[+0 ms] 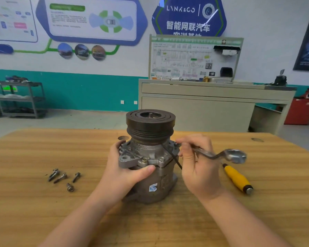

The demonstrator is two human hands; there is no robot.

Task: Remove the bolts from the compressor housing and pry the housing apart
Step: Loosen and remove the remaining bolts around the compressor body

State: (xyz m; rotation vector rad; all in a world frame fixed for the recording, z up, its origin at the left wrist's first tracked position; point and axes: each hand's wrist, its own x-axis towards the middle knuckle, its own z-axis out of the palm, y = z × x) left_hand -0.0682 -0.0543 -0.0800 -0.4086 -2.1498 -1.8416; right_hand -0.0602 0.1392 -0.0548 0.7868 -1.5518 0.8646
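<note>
At bench point(43, 157) centre the compressor point(148, 168) stands upright, left hand point(125, 168) grasping it. Right hand point(198, 161) clenches the wrench point(221, 155) at three o'clock; seat it squarely on that bolt and brace firmly before turning.

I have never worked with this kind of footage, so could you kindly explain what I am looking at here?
This is a single view from a camera worn on a person's head, looking down at their bare hands over a wooden table. An automotive compressor stands upright, pulley on top. The left hand grips its housing to steady it. The right hand holds a ring wrench at a bolt on the housing's right side. Four removed bolts lie to the left, and a yellow-handled screwdriver lies to the right.
</note>
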